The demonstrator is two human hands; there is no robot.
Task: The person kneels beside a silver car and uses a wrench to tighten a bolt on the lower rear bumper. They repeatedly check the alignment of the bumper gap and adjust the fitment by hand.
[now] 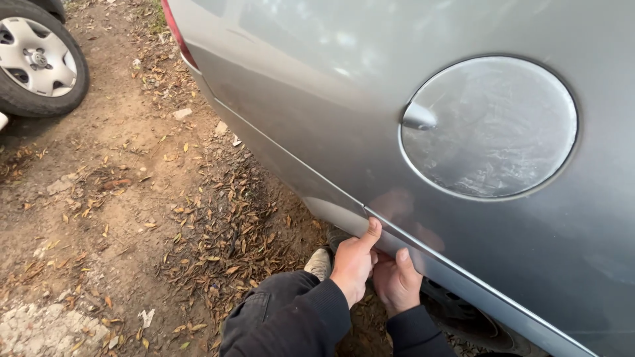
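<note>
Your left hand [354, 263] and right hand [397, 281] both pinch the grey trim strip [463, 274], which runs low along the silver car's side panel [317, 99], just above the wheel arch. Each thumb presses on the strip's face, fingers curled behind it. Above sits the round fuel flap [489, 125], closed. Dry leaves [225, 231] litter the dirt; another car's wheel [36, 56] stands well apart.

Dark knit sleeves [317, 311] — pale shoe [319, 263]

Both hands, left hand [354, 264] beside right hand [397, 283], are set on the trim strip [463, 277] below the fuel flap [489, 127]; a wheel [36, 56] is seen far left.
</note>
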